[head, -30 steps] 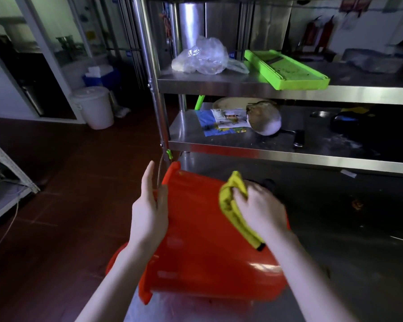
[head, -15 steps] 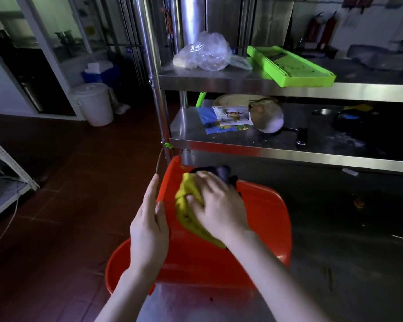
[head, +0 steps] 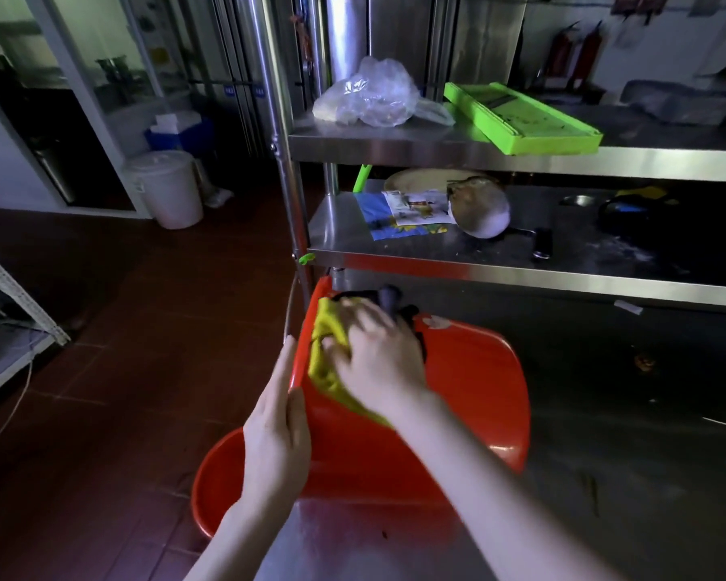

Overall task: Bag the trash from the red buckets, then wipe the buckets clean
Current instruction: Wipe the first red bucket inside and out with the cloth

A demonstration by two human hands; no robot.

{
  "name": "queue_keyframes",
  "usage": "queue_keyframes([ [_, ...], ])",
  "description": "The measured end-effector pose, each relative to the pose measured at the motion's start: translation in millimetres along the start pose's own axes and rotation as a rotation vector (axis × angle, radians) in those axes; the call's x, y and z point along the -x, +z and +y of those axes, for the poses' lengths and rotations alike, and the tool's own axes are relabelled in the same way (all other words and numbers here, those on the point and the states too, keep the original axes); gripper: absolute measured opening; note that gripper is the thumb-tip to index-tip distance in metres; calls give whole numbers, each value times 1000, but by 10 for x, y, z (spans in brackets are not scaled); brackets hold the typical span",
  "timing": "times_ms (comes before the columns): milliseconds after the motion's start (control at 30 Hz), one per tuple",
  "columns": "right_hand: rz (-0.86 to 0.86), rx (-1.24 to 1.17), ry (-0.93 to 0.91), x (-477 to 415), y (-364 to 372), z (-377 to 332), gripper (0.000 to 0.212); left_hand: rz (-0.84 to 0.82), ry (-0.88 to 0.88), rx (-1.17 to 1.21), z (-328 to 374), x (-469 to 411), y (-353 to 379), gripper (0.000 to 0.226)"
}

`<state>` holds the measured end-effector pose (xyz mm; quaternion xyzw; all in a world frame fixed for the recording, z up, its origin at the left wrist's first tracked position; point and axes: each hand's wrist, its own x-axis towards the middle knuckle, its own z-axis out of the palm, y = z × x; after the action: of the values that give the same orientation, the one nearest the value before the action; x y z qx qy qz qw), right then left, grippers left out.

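Observation:
A red bucket (head: pixel 474 392) lies tipped on the steel table (head: pixel 646 475), and its rounded rim (head: pixel 210 475) hangs past the table's left edge. My left hand (head: pixel 275 438) rests flat against the bucket's left edge with straight fingers. My right hand (head: pixel 378 354), blurred by motion, holds a bunched yellow cloth (head: pixel 325 362) and presses it on the bucket's upper left part. A dark bundle (head: pixel 388 295) shows just behind the bucket, under the lower shelf.
A steel rack stands behind, its post (head: pixel 286 182) close to the bucket. The upper shelf carries a clear plastic bag (head: pixel 369 94) and a green tray (head: pixel 520 119); the lower carries papers (head: pixel 403 211) and a round pan (head: pixel 478 211). A white lidded bucket (head: pixel 166 186) stands on the tiled floor.
My right hand has swept the yellow cloth from the bucket's right side up to its upper left part. The bucket has turned and tilted. My left hand stays on its left edge.

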<state>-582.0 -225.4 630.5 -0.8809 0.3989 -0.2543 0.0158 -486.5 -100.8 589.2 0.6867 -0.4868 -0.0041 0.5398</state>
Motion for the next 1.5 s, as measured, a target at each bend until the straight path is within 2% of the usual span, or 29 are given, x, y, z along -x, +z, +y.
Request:
queue_keyframes([
  [100,23,30,-77,199,55,-109,54,-55,-181,47,89,-158,-116,75],
  [267,37,0,-139,469,62,-122,56,-166,-494,96,338,-964,62,66],
  [367,59,3,-182,550,15,-1,56,-248,-405,-44,435,-1100,193,57],
  [433,60,9,-137,553,-55,221,55,-225,-346,-48,388,-1051,134,62],
  [533,41,28,180,489,-219,762,46,-161,-294,47,327,-815,-54,70],
  [600,-115,28,447,406,-336,1148,47,-114,-157,35,310,-511,-72,69],
  [667,-196,37,559,320,-377,1328,47,-89,-14,20,307,-172,-4,61],
  [733,-121,71,451,223,-317,1182,44,-87,-11,48,279,18,81,56],
  [833,-10,1,119,162,-100,524,45,-84,-68,98,244,-39,150,56],
  [900,8,-30,-33,223,58,121,51,-94,-61,88,178,-108,121,58],
  [967,-9,-41,-100,276,120,9,54,-113,-68,85,87,-113,62,56],
  [1033,0,-32,-102,283,98,199,55,-123,-89,74,14,-75,22,54],
  [1100,62,-9,11,294,13,536,50,-126,-94,80,-8,-50,16,54],
  [1167,76,37,256,289,-104,964,45,-135,-68,113,1,-43,28,56],
  [1267,-95,38,709,130,-276,1326,54,-136,-56,132,7,-33,-6,56],
  [1300,-136,59,753,38,-260,1300,58,-143,-65,130,-6,-34,-11,55],
  [1367,-131,94,606,-137,-175,993,60,-156,-75,108,-7,-53,-4,57],
  [1500,-67,12,92,-80,31,132,56,-194,-83,142,46,-79,-58,57],
])
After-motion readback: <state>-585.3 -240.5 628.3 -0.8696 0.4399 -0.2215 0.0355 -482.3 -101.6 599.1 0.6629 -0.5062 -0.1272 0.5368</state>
